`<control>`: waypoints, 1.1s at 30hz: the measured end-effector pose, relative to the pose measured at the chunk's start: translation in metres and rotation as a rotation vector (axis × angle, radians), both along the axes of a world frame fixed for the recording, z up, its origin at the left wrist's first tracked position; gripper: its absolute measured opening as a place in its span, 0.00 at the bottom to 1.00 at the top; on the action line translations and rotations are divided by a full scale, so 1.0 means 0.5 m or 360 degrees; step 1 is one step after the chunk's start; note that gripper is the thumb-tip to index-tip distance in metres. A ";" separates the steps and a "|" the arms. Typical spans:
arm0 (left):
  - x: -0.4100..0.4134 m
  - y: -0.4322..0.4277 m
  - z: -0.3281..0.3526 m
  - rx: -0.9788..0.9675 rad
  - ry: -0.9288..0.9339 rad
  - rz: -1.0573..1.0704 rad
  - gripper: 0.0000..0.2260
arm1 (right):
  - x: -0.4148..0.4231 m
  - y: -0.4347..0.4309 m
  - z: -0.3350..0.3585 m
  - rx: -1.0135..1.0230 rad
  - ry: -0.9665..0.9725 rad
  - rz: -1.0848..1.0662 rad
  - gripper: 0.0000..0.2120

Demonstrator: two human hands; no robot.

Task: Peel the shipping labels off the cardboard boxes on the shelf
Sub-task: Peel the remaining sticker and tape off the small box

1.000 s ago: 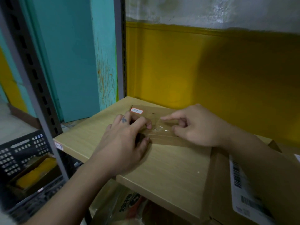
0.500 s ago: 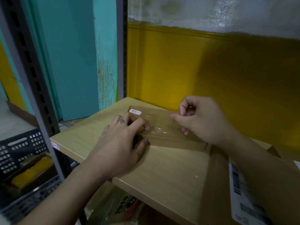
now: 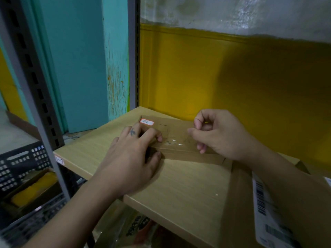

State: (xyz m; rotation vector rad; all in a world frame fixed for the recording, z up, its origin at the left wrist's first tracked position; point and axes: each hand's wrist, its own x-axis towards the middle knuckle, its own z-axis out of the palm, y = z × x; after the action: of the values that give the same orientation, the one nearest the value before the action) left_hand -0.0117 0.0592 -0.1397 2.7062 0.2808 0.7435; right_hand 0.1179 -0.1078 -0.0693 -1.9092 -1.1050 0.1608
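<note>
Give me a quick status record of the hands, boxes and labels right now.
left hand: presses down on the flat box, fingers spread
right hand: above that box, fingers curled, thumb against forefinger; cannot tell if it pinches anything
red-edged sticker: on the flat box's far left corner
barcode label: stuck on the big box at right
support: the flat box lies on the wooden shelf

Head cam, single view: looks fwd/down, close over shelf [image 3: 179, 185] front edge.
</note>
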 end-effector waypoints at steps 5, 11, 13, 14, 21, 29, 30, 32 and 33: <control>-0.001 0.000 0.002 -0.0023 -0.0023 -0.0015 0.16 | 0.001 0.001 0.003 -0.0066 -0.0008 0.0031 0.09; -0.005 0.000 0.006 0.0090 0.0096 0.0001 0.20 | 0.020 -0.009 0.001 0.0055 -0.0131 -0.0096 0.06; -0.006 -0.004 0.015 0.0190 0.0183 0.0005 0.21 | 0.028 -0.012 -0.004 0.0059 -0.0157 -0.0137 0.06; -0.005 -0.005 0.020 0.0249 0.0249 0.0009 0.22 | 0.032 -0.014 -0.008 0.0051 -0.0158 -0.0158 0.07; 0.009 -0.015 0.064 0.0653 0.0602 0.0015 0.27 | 0.048 -0.004 -0.036 -0.0084 -0.0163 -0.0262 0.08; 0.020 -0.007 0.083 0.0544 0.0686 -0.0051 0.26 | 0.039 0.017 -0.056 -0.0167 -0.0219 -0.0291 0.08; 0.020 -0.007 0.086 0.0567 0.0700 -0.0053 0.25 | 0.037 0.020 -0.058 -0.0195 -0.0260 -0.0308 0.08; 0.019 -0.009 0.093 0.0622 0.0726 -0.0065 0.25 | 0.035 0.021 -0.062 -0.0236 -0.0369 -0.0364 0.08; 0.018 -0.010 0.096 0.0637 0.0734 -0.0073 0.25 | 0.034 0.021 -0.064 -0.0248 -0.0418 -0.0386 0.09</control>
State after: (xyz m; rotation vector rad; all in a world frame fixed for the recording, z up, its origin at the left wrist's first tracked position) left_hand -0.0029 0.0541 -0.0916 3.2338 0.1857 0.1585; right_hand 0.1351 -0.0972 -0.1012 -2.2341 -1.0423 -0.1473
